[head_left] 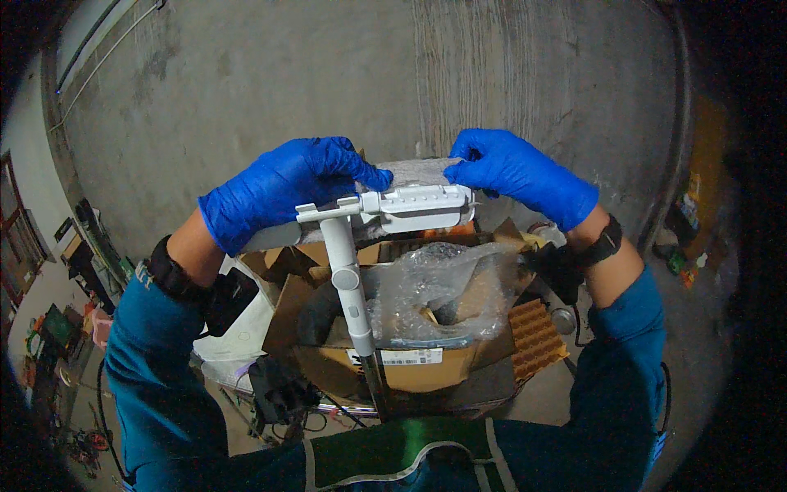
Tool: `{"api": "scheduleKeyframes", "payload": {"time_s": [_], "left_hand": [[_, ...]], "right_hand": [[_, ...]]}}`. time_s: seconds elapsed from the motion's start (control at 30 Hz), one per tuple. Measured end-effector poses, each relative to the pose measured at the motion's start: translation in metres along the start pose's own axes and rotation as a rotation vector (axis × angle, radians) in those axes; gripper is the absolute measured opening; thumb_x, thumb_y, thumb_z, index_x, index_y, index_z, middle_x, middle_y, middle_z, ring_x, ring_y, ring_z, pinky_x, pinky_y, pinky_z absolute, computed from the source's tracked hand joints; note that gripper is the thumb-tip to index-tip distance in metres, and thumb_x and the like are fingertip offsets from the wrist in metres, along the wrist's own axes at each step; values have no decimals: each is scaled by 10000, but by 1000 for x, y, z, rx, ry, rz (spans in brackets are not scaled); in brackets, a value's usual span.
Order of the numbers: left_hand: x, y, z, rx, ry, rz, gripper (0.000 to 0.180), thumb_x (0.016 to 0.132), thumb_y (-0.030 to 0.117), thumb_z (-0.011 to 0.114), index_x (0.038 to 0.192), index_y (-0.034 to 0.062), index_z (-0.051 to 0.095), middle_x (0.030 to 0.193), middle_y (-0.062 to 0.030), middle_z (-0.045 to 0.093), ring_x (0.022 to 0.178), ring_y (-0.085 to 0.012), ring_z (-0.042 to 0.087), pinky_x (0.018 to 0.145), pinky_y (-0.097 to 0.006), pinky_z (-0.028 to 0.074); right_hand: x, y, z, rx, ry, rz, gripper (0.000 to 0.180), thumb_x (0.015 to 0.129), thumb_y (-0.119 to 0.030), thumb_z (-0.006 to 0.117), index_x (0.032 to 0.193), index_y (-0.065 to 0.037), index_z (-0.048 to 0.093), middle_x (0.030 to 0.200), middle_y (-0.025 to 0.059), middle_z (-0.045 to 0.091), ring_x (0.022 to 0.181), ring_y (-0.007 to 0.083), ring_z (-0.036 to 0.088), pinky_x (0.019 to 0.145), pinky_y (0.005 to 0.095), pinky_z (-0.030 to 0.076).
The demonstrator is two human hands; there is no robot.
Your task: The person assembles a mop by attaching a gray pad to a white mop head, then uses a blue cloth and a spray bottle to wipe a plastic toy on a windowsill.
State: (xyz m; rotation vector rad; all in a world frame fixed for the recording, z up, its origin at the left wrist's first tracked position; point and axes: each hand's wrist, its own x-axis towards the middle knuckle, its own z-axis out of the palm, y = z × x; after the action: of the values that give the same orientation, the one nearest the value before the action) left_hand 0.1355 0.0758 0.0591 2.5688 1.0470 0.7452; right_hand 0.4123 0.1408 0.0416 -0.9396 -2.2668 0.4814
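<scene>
In front of me a white flat mop (346, 280) is raised, its handle running down toward my body and turning to metal tube lower down. A grey fluffy mop pad (420, 172) lies along the far side of its white plastic head (422, 207). My left hand (299, 184), in a blue glove, closes over the left part of the head, thumb against the pad. With curled fingers my right hand (520, 174), gloved alike, pinches the pad's edge near the right end. The pad's underside is hidden.
Below the mop stands an open cardboard box (418, 373) with clear bubble wrap (447, 287) in it. A brown egg tray (537, 340) is right of the box, a black bag (279, 389) to its left. A bare grey wall (328, 74) rises beyond.
</scene>
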Motion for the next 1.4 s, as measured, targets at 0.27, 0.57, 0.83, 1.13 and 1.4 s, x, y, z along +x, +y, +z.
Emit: {"api": "scheduleKeyframes", "payload": {"time_s": [0.27,0.57,0.83,1.13,1.4], "left_hand": [[-2,2,-1,212,6,107,251,883,97,553,1116,95,645,1022,-83,636,936,-212,609,874,-292,462],[-4,4,0,-19,-16,39,233,882,106,552,1075,-8,617,1078,-100,616,1024,-186,584,912,-303,443],[-5,4,0,-151,-19,-68,203,876,86,546,1051,1,605,1103,-94,622,1048,-174,573,932,-306,440],[-5,1,-3,-10,-16,10,171,846,127,589,977,19,604,1048,-99,628,967,-180,592,863,-300,461],[-1,7,-2,62,9,-2,258,825,171,642,1013,20,552,984,-98,614,962,-165,571,863,-316,448]], "right_hand": [[-5,4,10,-44,255,-415,112,830,-133,663,887,-47,621,929,62,599,735,143,567,682,257,466],[-24,-3,-3,-303,164,-276,274,784,-277,714,967,-77,671,912,96,619,794,232,604,720,317,488],[-31,3,20,-398,341,-386,441,705,-414,754,1031,-128,673,899,106,612,851,275,596,736,367,482],[-25,5,33,-156,445,-318,241,742,-195,764,933,-70,687,886,71,631,757,153,588,685,272,475],[-11,2,28,-53,447,46,574,700,-354,792,1131,-48,569,935,139,656,864,203,635,752,336,500]]}}
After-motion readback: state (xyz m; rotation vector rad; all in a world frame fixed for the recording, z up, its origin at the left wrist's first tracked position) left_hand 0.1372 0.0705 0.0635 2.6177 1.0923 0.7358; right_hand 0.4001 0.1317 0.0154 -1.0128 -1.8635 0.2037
